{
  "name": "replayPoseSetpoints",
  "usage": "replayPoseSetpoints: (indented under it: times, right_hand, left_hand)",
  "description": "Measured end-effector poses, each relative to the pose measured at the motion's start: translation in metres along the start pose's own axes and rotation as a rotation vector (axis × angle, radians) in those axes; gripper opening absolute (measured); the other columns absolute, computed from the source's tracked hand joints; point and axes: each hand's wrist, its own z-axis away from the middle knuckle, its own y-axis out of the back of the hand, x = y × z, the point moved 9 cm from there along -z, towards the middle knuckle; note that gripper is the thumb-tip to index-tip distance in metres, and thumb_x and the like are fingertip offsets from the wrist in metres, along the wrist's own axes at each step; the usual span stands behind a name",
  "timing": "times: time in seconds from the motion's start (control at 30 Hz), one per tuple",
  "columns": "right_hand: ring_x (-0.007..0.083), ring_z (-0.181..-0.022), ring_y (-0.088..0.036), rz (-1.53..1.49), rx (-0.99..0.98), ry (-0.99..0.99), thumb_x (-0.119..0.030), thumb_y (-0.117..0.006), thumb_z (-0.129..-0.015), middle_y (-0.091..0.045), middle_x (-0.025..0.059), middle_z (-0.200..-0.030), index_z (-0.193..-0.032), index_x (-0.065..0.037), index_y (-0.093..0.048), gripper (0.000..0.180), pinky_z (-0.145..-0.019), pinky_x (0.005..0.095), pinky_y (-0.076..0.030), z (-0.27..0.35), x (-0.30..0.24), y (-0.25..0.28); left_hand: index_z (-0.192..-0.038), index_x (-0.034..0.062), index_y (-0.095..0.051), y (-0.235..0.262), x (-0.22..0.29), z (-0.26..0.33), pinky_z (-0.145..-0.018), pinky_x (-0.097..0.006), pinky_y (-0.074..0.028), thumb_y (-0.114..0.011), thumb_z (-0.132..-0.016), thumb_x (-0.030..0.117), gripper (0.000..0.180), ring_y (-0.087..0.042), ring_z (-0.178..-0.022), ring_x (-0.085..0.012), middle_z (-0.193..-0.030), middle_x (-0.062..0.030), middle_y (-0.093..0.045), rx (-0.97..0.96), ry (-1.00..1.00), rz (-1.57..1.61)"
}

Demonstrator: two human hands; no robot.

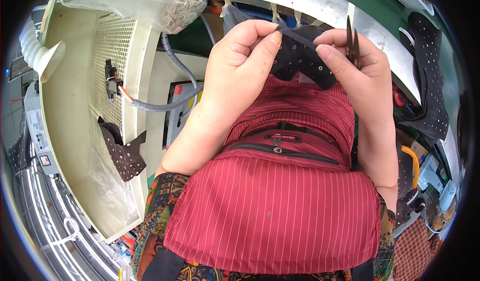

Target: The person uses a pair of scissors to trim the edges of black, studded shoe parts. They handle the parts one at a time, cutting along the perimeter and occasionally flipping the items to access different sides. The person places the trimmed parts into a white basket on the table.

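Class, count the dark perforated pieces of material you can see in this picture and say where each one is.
3. One perforated piece is held between the left hand and right hand; one brown piece hangs on the cream panel at left; one black piece lies at right. Others may be hidden.

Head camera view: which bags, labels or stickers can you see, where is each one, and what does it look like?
Clear plastic bag: top left, on the cream machine, crumpled, holding pale rings.
Label: on the red striped apron, centre, small dark rectangle edged in red.
Stickers: far left, on a grey box, white rectangles.
Yellow panel sticker: beside the grey hose, mostly hidden.
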Motion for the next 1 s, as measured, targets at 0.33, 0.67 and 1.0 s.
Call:
replayPoseSetpoints:
  times: [0.33,0.67,1.0]
  right_hand:
    - [0.0032,-0.058,-0.040,0.185,0.066,0.075,-0.012,-0.067,-0.080,-0.050,-0.0034,-0.060,-0.081,0.000,-0.062,0.013,-0.051,0.0209,-0.034,-0.005,-0.006,0.003]
    - [0.0048,-0.057,-0.042,0.257,0.052,0.073,-0.011,-0.066,-0.081,-0.050,-0.0013,-0.062,-0.083,0.000,-0.060,0.012,-0.053,0.0213,-0.037,-0.006,-0.002,0.001]
    - [0.0044,-0.060,-0.044,0.277,0.012,0.111,-0.011,-0.064,-0.083,-0.051,-0.0015,-0.064,-0.087,0.001,-0.060,0.013,-0.055,0.0205,-0.038,-0.005,-0.006,-0.004]
  left_hand:
    - [-0.099,0.0003,-0.058,-0.005,-0.009,0.002,-0.069,-0.019,-0.046,-0.054,-0.090,0.006,0.011,-0.055,-0.077,-0.0040,-0.086,-0.0010,-0.062,-0.009,0.134,0.177]
    - [-0.101,0.0007,-0.058,-0.009,-0.010,0.002,-0.071,-0.019,-0.047,-0.052,-0.092,0.007,0.012,-0.057,-0.079,-0.0049,-0.088,-0.0013,-0.062,-0.027,0.140,0.258]
    - [-0.104,0.0002,-0.057,-0.008,-0.009,0.001,-0.077,-0.024,-0.048,-0.052,-0.091,0.009,0.016,-0.060,-0.085,-0.0111,-0.095,-0.0065,-0.064,-0.121,0.059,0.311]
